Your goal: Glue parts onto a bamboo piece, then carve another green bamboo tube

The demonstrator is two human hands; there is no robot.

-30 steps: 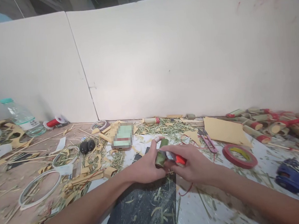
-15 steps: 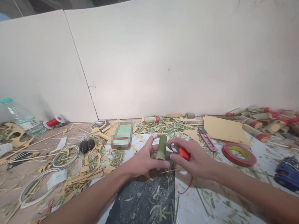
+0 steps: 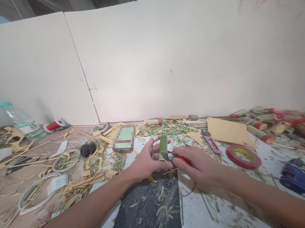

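Note:
My left hand (image 3: 145, 161) grips a short green bamboo tube (image 3: 163, 147) and holds it nearly upright over the table, thumb in front and fingers behind. My right hand (image 3: 197, 164) is closed on a small red-handled cutter (image 3: 179, 158); its metal tip touches the lower right side of the tube. A thin red thread (image 3: 189, 191) trails down from under my right hand. Both hands hover above a black cutting mat (image 3: 150, 210) strewn with green shavings.
A roll of red tape (image 3: 243, 156), purple-handled snips (image 3: 210, 141) and a tan card sheet (image 3: 228, 131) lie to the right, with a pile of bamboo tubes (image 3: 272, 122) and a blue glue gun (image 3: 298, 179). Left are a water bottle (image 3: 19, 118), wire rings (image 3: 38, 191), a phone (image 3: 124, 138).
The tube has gone from tilted to nearly upright in my left hand. My right hand has brought the cutter's tip against the tube's lower side.

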